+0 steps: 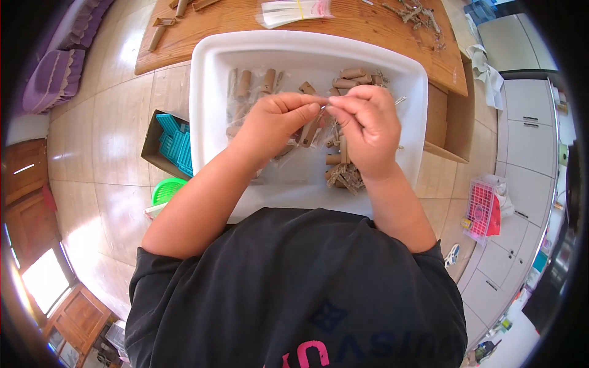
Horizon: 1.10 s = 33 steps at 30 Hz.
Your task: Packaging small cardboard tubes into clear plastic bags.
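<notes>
Over a large white plastic tub (202, 92), my left hand (279, 122) and my right hand (368, 126) meet with thumbs and forefingers pinched. Between them is the top of a clear plastic bag, mostly hidden by the fingertips. A brown cardboard tube (308, 134) shows just under the fingers, with clear film around it. Inside the tub at the left lie bagged brown tubes (244, 83). Loose brown tubes (353, 73) lie at the right, beside a bundle of dry twigs (350, 178) near my right wrist.
Beyond the tub, a wooden table (227, 19) carries a stack of clear bags (294, 11) and dry twigs (417, 15). A dark box with turquoise baskets (177, 147) and a green basket (165, 191) stand left. An open cardboard box (457, 122) is at the right.
</notes>
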Each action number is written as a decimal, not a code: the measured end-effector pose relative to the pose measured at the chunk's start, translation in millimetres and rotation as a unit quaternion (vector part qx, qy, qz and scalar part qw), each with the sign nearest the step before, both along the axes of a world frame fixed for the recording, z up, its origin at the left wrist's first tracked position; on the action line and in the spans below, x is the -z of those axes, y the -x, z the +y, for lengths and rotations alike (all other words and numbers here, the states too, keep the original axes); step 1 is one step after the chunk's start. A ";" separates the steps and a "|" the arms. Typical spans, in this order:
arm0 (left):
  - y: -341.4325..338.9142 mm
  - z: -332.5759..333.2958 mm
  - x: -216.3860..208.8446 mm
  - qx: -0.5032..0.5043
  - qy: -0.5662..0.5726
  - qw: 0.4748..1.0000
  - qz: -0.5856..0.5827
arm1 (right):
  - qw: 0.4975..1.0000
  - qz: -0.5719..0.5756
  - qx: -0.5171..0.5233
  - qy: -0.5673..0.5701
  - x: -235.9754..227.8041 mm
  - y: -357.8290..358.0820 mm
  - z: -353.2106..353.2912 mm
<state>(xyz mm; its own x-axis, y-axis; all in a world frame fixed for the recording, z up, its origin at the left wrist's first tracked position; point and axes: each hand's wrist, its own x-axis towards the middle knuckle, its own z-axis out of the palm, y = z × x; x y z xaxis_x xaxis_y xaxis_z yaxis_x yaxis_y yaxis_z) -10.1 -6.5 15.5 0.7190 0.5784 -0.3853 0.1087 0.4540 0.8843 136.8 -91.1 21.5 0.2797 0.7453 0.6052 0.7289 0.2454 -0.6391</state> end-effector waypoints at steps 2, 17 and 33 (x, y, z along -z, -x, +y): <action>-2.1 -4.6 -4.0 0.013 -0.028 0.999 -0.016 | 0.998 -0.049 -0.010 -0.029 1.7 3.5 4.5; -8.7 -14.0 -2.4 0.021 -0.104 0.994 -0.013 | 0.921 0.383 -0.010 0.074 9.7 12.5 1.4; 1.9 0.0 -12.8 -0.061 -0.028 0.998 0.018 | 0.840 0.501 -0.058 0.200 4.8 -0.6 1.4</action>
<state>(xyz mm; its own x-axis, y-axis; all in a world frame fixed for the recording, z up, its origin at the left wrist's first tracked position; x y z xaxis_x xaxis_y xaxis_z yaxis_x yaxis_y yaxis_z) -12.0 -6.5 28.3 0.6286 0.6817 -0.3742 0.0882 0.4156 0.9053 137.3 -89.7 16.6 0.4104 0.8905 -0.1965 -0.2391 -0.1028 -0.9655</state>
